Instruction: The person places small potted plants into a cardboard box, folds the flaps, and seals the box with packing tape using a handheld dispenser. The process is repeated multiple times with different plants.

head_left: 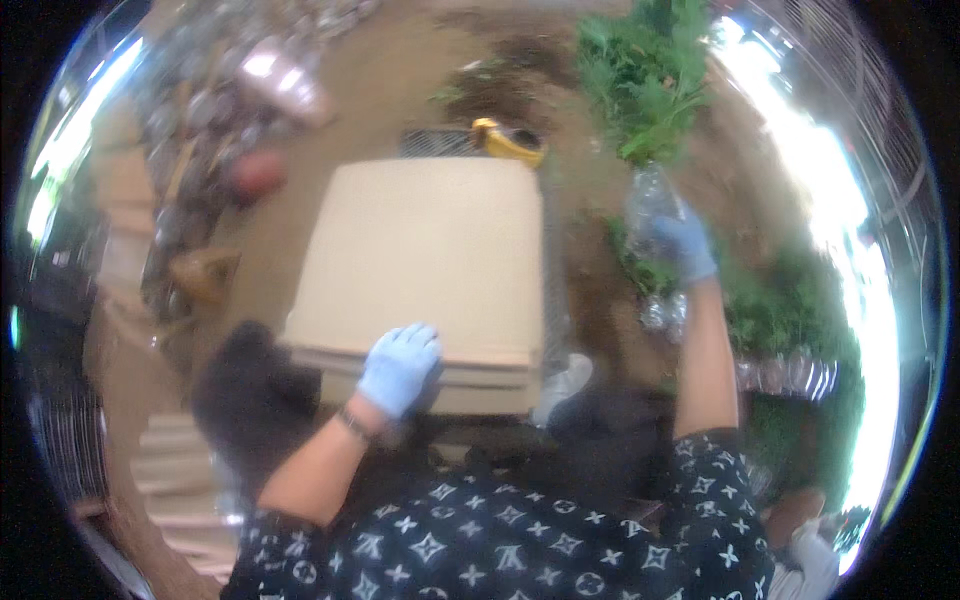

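My left hand (402, 370), in a light blue glove, lies on the near edge of a stack of tan cardboard (430, 250) in front of me. Its fingers are stretched out, resting on the top sheet. Out to the right, my right hand (685, 243), also in a blue glove, is closed around a bundle of leafy green plants (645, 85). Clear plastic (648, 195) wraps the lower part of that bundle, and the leaves point away from me. Motion blurs both the bundle and the fingers.
A yellow and dark object (510, 142) sits at the cardboard's far edge. More green plants (790, 310) lie at the right, some in clear plastic (785, 376). Many plastic-wrapped items (205, 110) and a reddish round thing (258, 174) are on the brown ground at the left.
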A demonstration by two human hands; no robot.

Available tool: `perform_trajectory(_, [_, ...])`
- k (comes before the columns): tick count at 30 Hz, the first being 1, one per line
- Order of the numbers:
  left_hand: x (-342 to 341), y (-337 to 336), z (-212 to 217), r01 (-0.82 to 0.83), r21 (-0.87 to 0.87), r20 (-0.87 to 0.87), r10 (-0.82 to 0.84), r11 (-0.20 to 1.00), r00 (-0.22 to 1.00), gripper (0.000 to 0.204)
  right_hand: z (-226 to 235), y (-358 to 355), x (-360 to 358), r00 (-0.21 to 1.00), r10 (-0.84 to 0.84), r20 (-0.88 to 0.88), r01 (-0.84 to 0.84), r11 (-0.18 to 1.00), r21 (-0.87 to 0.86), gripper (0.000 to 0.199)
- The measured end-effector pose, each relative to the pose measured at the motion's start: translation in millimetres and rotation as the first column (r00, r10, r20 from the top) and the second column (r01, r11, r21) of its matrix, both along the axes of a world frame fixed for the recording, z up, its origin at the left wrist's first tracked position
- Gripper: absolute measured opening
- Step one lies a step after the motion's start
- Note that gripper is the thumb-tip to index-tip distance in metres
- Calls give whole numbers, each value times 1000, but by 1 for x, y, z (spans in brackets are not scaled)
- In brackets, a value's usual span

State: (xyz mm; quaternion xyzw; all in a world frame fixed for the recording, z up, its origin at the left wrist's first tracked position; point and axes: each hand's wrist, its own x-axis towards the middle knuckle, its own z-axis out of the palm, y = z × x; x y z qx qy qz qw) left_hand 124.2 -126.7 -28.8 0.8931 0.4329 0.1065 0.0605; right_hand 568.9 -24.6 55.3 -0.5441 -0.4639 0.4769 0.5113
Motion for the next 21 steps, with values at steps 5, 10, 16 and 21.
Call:
perform_trajectory(5, [-8,17,-25,-47,45,140,40,998,989,11,12,-8,-111,893,158,422,-196,980,47,72])
perform_trajectory(10, [-31,21,-25,-136,133,205,107,982,973,6,-25,-21,-203,495,217,841,-330,943,-48,92])
perform_trajectory(16, [-8,11,-22,29,121,150,-47,992,988,8,-30,-49,-225,457,193,868,-361,932,-16,83])
perform_trajectory(21, [24,10,-38,100,294,358,-207,951,911,40,-14,-63,-227,753,431,498,-355,902,-245,109])
